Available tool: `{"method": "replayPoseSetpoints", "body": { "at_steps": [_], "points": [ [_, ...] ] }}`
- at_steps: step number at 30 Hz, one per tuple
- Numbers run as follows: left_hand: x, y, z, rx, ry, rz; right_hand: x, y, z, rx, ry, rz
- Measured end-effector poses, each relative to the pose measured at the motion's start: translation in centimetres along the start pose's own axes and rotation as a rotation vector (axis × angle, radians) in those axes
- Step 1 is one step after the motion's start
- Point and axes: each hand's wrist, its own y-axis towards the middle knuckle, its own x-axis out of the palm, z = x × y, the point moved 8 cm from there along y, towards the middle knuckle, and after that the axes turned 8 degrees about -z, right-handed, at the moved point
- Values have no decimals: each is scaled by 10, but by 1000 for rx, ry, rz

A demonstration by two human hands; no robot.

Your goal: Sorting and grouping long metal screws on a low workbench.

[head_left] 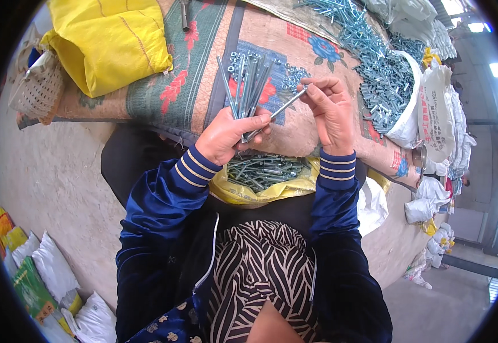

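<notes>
Above the left grip rise metal rods, one slanting to right grip.

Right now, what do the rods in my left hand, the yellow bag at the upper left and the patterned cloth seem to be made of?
Rods: metal, likely plated steel, with a smooth silvery sheen.
Yellow bag: probably woven plastic, faintly glossy, judging by its stiff creases and stitched seam lines.
Patterned cloth: apparently matte fabric, given its soft, wavy edge; I can't tell the fibre.

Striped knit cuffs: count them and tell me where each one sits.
2: the left cuff, at the wrist of the left hand gripping metal rods; the right cuff, below the right hand pinching one long rod.
</notes>
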Motion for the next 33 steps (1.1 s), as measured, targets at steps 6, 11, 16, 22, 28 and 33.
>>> {"method": "replayPoseSetpoints", "body": {
  "at_steps": [6,11,16,22,28,33],
  "points": [
    [-9,-2,21,177,32,107,3,50,5,-44,-333,-75],
    [-17,-5,24,173,14,143,4,73,31,-303,-1872,156],
    [-19,-9,18,89,6,140,-17,63,8,-200,-1065,55],
    [-12,-5,6,-29,10,88,-7,22,-4,64,-103,-160],
    [1,1,5,29,115,76,0,-5,11,207,-161,-182],
    [3,-2,13,86,170,164,21,-24,29,277,-166,-184]
  ]
}}
